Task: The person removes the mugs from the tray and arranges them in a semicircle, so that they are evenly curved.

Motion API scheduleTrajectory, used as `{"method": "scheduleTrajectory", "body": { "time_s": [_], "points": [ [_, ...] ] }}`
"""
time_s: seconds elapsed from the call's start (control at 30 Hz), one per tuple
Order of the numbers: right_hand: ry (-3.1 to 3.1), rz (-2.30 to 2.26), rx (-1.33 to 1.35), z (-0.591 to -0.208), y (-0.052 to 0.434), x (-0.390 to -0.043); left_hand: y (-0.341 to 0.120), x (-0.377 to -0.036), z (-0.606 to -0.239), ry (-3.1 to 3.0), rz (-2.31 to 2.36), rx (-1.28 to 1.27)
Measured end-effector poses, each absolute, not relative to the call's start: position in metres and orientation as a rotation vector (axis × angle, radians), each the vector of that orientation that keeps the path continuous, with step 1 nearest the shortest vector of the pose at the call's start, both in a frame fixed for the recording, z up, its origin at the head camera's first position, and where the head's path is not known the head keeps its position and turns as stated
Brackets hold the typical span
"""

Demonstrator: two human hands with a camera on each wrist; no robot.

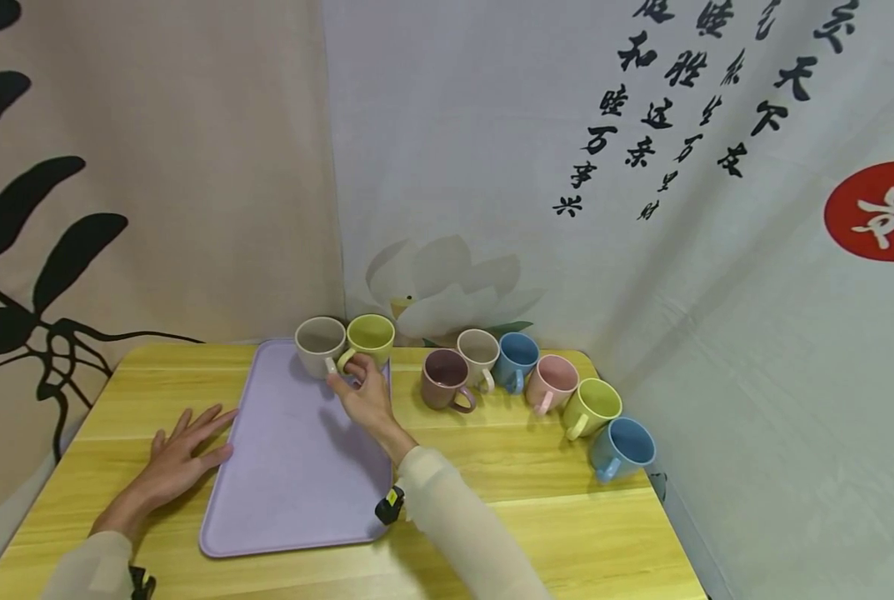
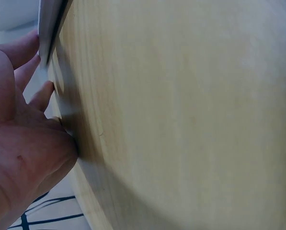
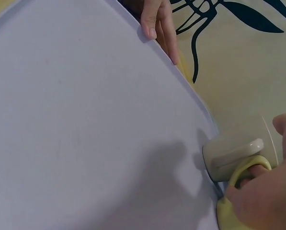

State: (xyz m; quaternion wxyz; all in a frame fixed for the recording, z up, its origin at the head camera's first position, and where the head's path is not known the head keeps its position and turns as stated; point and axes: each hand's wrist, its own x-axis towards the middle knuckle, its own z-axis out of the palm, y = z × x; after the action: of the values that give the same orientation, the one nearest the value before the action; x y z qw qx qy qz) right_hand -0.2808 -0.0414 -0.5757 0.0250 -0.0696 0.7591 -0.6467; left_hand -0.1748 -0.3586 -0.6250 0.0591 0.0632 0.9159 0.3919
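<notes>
- Eight mugs: two on the lavender tray [image 1: 289, 467], six on the desk [image 1: 536, 492].
- Right hand [image 1: 364, 398] outstretched, grip curled through the green mug [image 1: 369, 337] handle.
- Left hand [image 1: 184, 454] flat, fingers straight, against the tray's edge.

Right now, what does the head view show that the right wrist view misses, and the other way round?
Only the head view shows the six ceramic mugs off the tray, from the mauve mug to the far blue mug.

Only the right wrist view shows fingers hooked through the yellow-green mug's handle.

Both show the lilac rectangular tray, the beige mug, the yellow-green mug, and the left hand at the tray's edge.
</notes>
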Motion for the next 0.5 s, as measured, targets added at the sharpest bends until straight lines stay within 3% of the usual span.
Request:
{"method": "scheduleTrajectory", "body": {
  "time_s": [0.5],
  "points": [
    [2.330, -2.040, -0.112, -0.5812, -0.0400, -0.2823, -0.3586, -0.1743, -0.6276, 2.794, 1.205, 0.210]
  ]
}}
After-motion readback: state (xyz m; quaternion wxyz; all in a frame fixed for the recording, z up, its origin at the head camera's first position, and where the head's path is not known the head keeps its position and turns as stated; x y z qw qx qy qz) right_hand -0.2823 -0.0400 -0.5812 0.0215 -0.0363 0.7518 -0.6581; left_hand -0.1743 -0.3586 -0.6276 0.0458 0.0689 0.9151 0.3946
